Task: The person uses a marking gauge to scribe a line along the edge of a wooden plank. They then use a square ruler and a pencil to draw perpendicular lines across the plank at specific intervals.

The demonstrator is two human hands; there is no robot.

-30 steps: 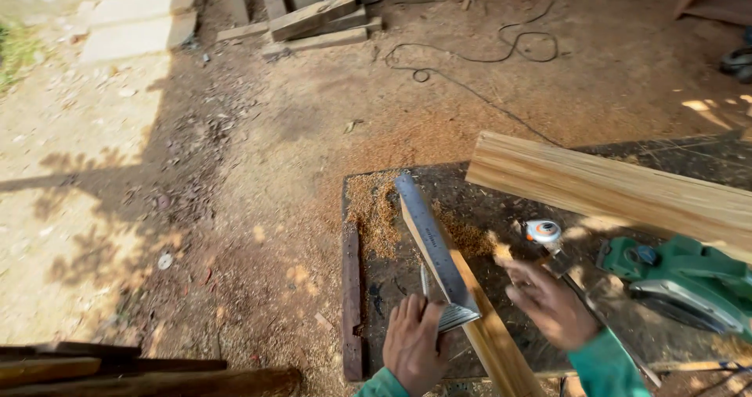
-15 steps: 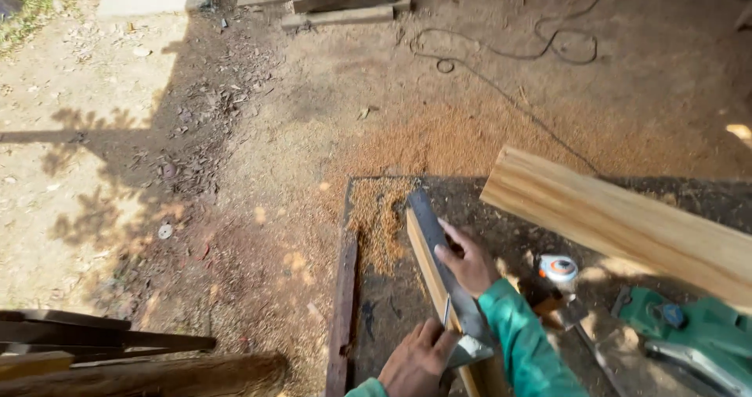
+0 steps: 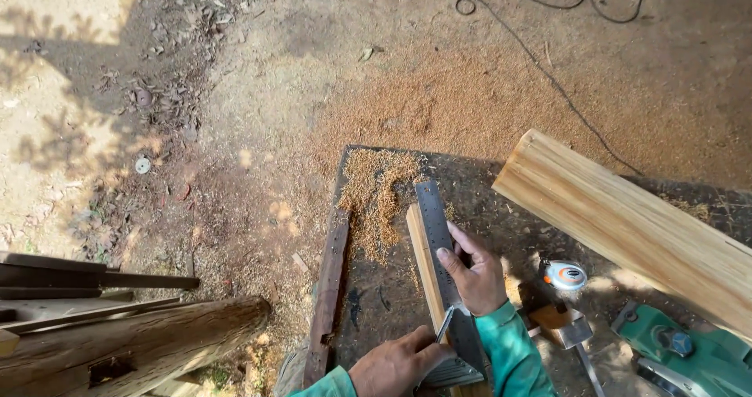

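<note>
A steel square (image 3: 435,217) lies lengthwise along a narrow pale wood strip (image 3: 421,256) on a dark worktop (image 3: 376,303). My right hand (image 3: 474,275) presses down flat on the square's blade, holding it against the strip. My left hand (image 3: 399,362), at the bottom edge of the view, is closed around a thin grey pencil-like tool (image 3: 445,322) whose tip rests at the square's left edge. The square's thick stock (image 3: 450,373) sits just under that hand. Both sleeves are teal.
A wide pale plank (image 3: 627,217) crosses the worktop's right side. A small tape measure (image 3: 565,275), a hammer (image 3: 572,330) and a green power planer (image 3: 681,350) lie to the right. Sawdust (image 3: 380,193) covers the top; a dark batten (image 3: 329,287) edges it. A log (image 3: 133,342) lies left, a cable (image 3: 548,60) on the ground.
My right hand has come across from the right onto the square's blade. My left hand stays low at the square's stock. The camera has tilted further down and moved closer.
</note>
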